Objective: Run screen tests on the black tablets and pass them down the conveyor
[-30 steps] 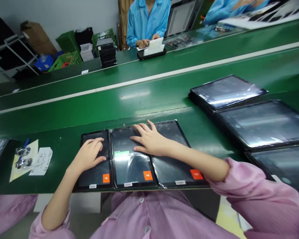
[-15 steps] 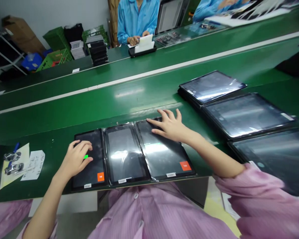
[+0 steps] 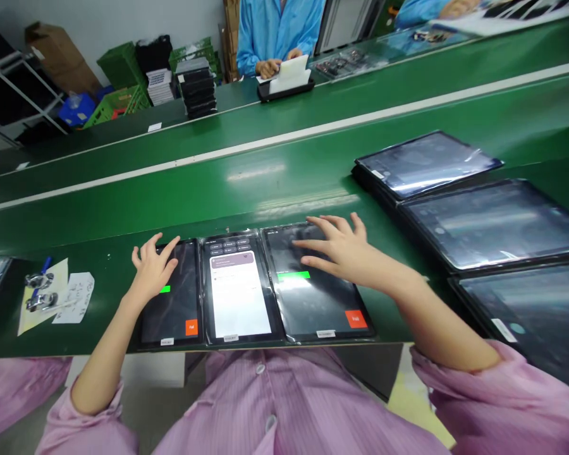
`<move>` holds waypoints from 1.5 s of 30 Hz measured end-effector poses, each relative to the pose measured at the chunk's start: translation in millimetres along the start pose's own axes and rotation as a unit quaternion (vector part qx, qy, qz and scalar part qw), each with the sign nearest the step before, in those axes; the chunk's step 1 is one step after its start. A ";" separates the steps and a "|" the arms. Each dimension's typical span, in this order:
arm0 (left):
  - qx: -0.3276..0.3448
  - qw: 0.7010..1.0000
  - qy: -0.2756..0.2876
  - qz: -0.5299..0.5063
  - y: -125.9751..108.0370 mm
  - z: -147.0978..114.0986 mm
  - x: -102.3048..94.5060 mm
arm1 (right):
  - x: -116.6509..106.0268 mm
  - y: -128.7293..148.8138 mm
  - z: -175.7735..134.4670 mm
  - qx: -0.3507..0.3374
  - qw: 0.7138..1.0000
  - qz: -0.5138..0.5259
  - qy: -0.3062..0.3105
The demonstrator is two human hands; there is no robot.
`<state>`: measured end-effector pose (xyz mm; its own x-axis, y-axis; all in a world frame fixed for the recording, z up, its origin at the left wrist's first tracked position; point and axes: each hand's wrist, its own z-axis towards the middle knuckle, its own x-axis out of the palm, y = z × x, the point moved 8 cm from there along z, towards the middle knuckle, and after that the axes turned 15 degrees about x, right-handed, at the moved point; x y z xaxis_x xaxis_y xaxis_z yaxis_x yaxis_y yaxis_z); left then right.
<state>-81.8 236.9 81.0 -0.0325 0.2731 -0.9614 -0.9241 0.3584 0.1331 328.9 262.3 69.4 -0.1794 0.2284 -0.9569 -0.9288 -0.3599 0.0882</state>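
Three tablets lie side by side at the near edge of the green bench. Over the upper part of the left tablet (image 3: 180,309) is my left hand (image 3: 152,270), its fingers spread; a green bar and an orange square show on that screen. The middle tablet (image 3: 241,294) displays a bright white page with a mauve panel. Above the right tablet (image 3: 313,303) my right hand (image 3: 339,246) is stretched out flat with fingers apart, holding nothing. This screen also has a green bar and an orange square. Whether either hand's fingertips touch the glass I cannot tell.
Stacked tablets (image 3: 497,221) stand at the right. Left of me lie a yellow paper (image 3: 28,316) with metal clips and a handwritten note (image 3: 78,297). Across the bench, a person in a blue coat (image 3: 279,31) handles white sheets over a black tray (image 3: 287,91).
My left hand has moved up the left tablet, its fingers spreading. The middle screen has lit up with a white page. A green bar now shows on the right tablet.
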 end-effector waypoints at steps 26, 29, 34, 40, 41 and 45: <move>0.016 0.990 -0.036 -0.134 -11.1 4.2 -18.5 | -8.4 -83.4 15.8 0.125 0.937 0.284 -0.159; -0.037 0.968 -0.064 -0.239 -1.6 13.7 -24.0 | 11.8 -102.1 34.3 0.197 0.843 0.470 -0.172; -0.105 0.961 0.058 -0.248 -1.6 47.0 -6.0 | 67.4 -117.3 40.2 0.283 0.728 0.616 -0.104; -0.060 0.960 0.179 -0.205 -17.4 79.5 15.4 | 76.6 -122.8 38.8 0.300 0.722 0.616 -0.092; -0.060 0.961 0.189 -0.192 -16.6 81.5 16.5 | 76.3 -122.6 39.6 0.298 0.727 0.612 -0.089; -0.101 0.957 0.189 -0.194 -9.1 85.6 15.7 | 77.5 -120.9 41.8 0.293 0.742 0.598 -0.075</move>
<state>-41.3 314.4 85.4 0.2271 -0.2016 -0.9528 -0.9484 0.1764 -0.2634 413.7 361.4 -3.9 -0.9826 0.1758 -0.0599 -0.0502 0.0592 0.9970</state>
